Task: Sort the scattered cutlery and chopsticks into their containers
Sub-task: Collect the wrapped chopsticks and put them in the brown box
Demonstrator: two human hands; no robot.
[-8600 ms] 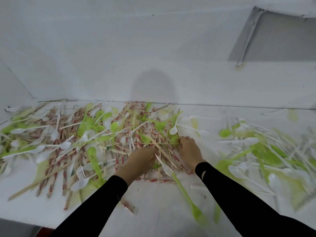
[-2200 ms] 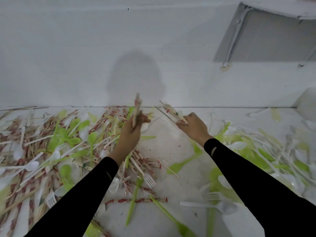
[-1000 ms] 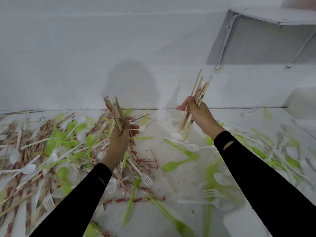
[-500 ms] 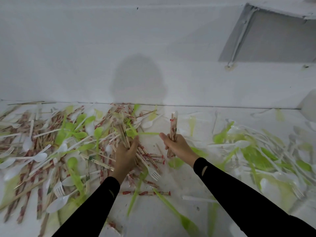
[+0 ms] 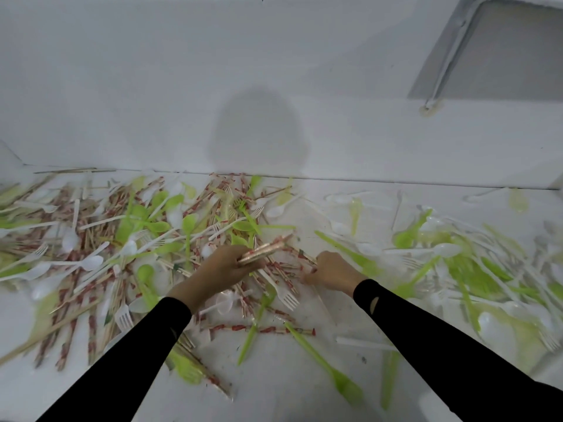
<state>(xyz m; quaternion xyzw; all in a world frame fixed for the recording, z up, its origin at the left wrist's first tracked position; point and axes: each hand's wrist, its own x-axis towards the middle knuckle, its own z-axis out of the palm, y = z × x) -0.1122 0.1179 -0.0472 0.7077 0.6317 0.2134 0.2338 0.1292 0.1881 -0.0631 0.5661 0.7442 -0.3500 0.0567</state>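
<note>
Chopstick gathering underway. Left hand (image 5: 225,269) grips bundle of wrapped chopsticks (image 5: 262,252), held just above the mess at mid table (image 5: 289,376). Right hand (image 5: 333,271) is down w/ fingers curled onto loose chopsticks (image 5: 285,274) betw. the hands; can't tell if one is pinched. No containers in view. Next, prob.: pick strays w/o snagging white fork (image 5: 281,292), add to bundle.

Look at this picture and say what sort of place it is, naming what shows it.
Probably a staged sorting workspace: a white surface against a plain white wall, strewn with green and white plastic cutlery and wrapped chopsticks; the left hand grips a bundle of them.
</note>
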